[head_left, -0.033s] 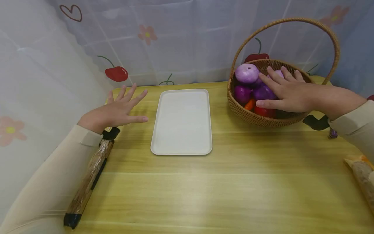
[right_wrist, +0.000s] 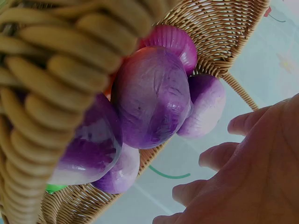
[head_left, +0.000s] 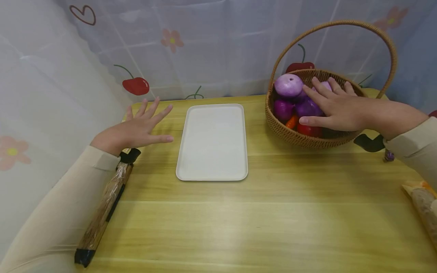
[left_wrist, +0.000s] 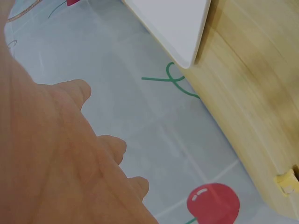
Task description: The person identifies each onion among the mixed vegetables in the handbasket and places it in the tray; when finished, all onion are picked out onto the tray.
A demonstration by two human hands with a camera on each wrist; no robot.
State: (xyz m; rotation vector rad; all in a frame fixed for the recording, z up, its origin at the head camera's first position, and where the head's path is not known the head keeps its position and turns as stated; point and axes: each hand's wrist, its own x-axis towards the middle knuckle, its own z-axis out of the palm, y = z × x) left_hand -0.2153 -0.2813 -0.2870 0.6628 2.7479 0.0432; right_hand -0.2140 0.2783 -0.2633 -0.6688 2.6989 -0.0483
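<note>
My left hand (head_left: 138, 129) hovers over the table's far left part, fingers spread and holding nothing, with a white rectangular tray (head_left: 212, 144) just to its right. My right hand (head_left: 343, 110) is stretched out above a woven basket (head_left: 293, 138), its fingers also spread and its palm bare. Inside the basket lie several round purple-and-white vegetables (head_left: 288, 85), a magenta onion-like one (head_left: 283, 110), an orange piece (head_left: 292, 122) and a red round one (head_left: 307, 130). In the right wrist view a glossy purple vegetable (right_wrist: 154, 98) sits to the left of the fingers. My hand hides part of the basket's contents.
The basket's tall handle (head_left: 355, 23) arches over it. A long brown wrapped bundle (head_left: 102, 218) lies along the left side, below my forearm. At the right edge are a clear bag (head_left: 421, 201) and a small purple item (head_left: 389, 155). A printed curtain (head_left: 218, 53) hangs behind the table.
</note>
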